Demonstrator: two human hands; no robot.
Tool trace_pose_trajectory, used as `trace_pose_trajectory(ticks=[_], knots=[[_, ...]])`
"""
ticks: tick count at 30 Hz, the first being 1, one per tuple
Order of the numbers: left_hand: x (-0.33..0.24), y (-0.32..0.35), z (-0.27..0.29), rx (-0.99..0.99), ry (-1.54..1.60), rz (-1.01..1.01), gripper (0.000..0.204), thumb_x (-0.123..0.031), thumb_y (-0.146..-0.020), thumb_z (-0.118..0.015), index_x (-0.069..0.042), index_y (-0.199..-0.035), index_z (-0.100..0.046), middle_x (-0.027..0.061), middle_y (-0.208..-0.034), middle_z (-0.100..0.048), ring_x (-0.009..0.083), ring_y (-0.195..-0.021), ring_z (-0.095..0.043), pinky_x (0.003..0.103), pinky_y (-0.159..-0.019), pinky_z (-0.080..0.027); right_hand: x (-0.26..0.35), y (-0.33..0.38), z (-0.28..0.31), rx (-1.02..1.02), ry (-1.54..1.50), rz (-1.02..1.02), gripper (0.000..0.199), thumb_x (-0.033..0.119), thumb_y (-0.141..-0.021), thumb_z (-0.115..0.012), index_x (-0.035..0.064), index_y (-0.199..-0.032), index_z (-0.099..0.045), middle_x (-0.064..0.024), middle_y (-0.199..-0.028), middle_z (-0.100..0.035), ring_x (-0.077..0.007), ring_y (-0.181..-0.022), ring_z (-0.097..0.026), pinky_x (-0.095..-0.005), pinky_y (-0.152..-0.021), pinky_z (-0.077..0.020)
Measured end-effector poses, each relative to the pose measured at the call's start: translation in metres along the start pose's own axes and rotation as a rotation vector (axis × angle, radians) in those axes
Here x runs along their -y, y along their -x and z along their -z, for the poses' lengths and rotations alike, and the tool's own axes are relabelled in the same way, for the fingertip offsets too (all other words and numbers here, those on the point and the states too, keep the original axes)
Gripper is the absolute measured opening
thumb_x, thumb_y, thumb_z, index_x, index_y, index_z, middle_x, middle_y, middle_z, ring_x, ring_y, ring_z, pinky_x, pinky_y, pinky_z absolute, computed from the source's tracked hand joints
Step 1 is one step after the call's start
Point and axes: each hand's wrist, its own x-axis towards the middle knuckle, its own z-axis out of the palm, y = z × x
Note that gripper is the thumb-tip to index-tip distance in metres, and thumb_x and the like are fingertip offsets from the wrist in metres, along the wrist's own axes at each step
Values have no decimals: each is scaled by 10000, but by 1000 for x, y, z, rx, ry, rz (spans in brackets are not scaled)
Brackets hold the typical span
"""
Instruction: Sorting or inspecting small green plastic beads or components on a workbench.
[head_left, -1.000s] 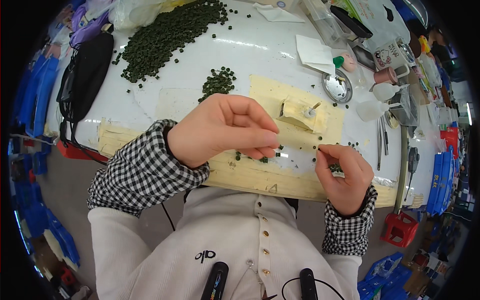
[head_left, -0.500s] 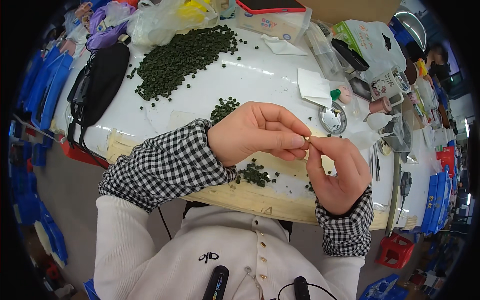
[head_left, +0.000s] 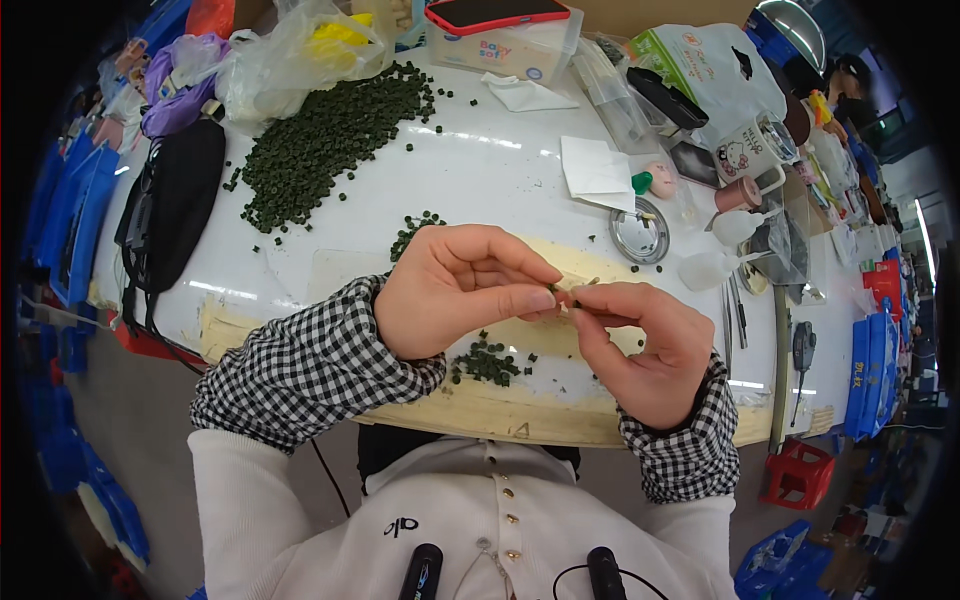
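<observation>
My left hand (head_left: 450, 293) is closed in a pinch, with a tiny dark green piece (head_left: 555, 289) just showing between thumb and forefinger. Tip to tip against it, my right hand (head_left: 648, 345) pinches too; what it holds is mostly covered by the fingers. A thin pale end (head_left: 594, 281) sticks up over the right forefinger. Below the hands lies a small heap of dark green pieces (head_left: 488, 362), short and spool-like. Another small heap (head_left: 412, 233) is partly hidden behind my left hand.
A large pile of the same pieces (head_left: 325, 140) covers the far left of the white table (head_left: 480, 165). A black pouch (head_left: 180, 215) lies left of it. To the right are a round metal dish (head_left: 640, 236), white paper (head_left: 597, 172), tweezers (head_left: 728, 318) and a mug (head_left: 748, 150).
The whole view has shifted, so the table appears farther left. Both pinching hands have come slightly left and nearer; the pale end now shows above the right fingers.
</observation>
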Motion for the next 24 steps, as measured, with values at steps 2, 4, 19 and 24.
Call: trace_pose_trajectory(ticks=[2,4,19,24], knots=[[2,-1,3,-2,2,3,171,47,-893,-608,36,-1063,-610,164,-989,-685,209,-940,-684,318,-844,-568,-2,-3,2,33,-33,25,200,-75,-792,-673,-16,-984,-663,-133,-887,-702,-206,-795,-705,-253,-704,-559],[2,-4,3,-10,17,18,177,47,-902,-591,35,-1078,-603,172,-1003,-687,222,-936,-689,325,-835,-573,-6,-1,5,47,-125,-30,231,-77,-812,-652,-19,-1035,-668,-134,-928,-701,-177,-826,-701,-244,-742,-561],[5,-2,-1,-40,68,60,178,34,-895,-612,45,-1073,-601,158,-1014,-685,195,-974,-671,281,-842,-547,-17,7,2,58,-651,-369,196,-60,-876,-618,-85,-1070,-628,-154,-1031,-692,-180,-960,-678,-270,-860,-539],[5,-1,-3,-28,34,30,145,66,-889,-600,35,-1030,-591,166,-1002,-687,204,-956,-679,304,-843,-557,-22,13,-3,31,-697,-319,188,-70,-874,-610,-82,-1062,-616,-153,-1031,-690,-172,-969,-674,-267,-855,-537]])
